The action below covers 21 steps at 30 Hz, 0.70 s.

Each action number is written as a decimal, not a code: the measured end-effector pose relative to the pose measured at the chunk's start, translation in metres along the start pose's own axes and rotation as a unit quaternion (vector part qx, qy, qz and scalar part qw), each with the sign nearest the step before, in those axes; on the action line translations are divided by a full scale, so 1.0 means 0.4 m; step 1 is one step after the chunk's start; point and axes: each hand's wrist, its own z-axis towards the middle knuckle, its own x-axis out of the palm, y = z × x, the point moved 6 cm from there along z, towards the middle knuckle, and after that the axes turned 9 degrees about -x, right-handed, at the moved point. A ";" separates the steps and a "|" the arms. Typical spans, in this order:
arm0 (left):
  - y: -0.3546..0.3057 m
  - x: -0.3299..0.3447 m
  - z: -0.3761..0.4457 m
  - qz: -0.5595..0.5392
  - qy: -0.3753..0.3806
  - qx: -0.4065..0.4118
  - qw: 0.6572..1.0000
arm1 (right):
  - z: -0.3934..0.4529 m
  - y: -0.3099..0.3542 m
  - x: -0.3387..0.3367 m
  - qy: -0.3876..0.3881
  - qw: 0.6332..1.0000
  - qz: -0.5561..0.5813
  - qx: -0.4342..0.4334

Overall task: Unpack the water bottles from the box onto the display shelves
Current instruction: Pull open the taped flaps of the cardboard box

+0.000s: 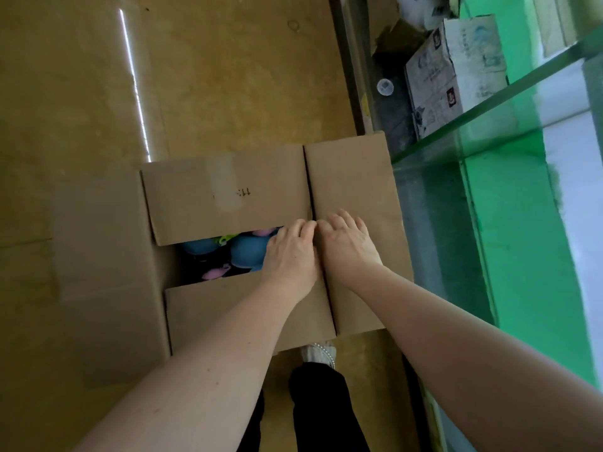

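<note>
Head view: cardboard box (228, 197) on floor, flaps part-open. Both hands laid at the flap seam, fingers loosely spread; left hand (290, 256) nearer the gap. Water bottles (244, 251) seen just left of its fingers, inside; glass shelves (489, 122) to the right.

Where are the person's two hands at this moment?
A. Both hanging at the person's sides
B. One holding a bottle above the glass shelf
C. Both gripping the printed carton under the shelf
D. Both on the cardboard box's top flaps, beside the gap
D: the left hand and right hand lie side by side on the flaps of the cardboard box, next to the gap where blue and pink bottles show.
</note>
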 end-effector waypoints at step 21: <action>0.350 -0.028 0.148 0.150 -0.183 -0.060 0.970 | 0.286 0.235 0.135 -0.215 0.969 -0.100 -0.072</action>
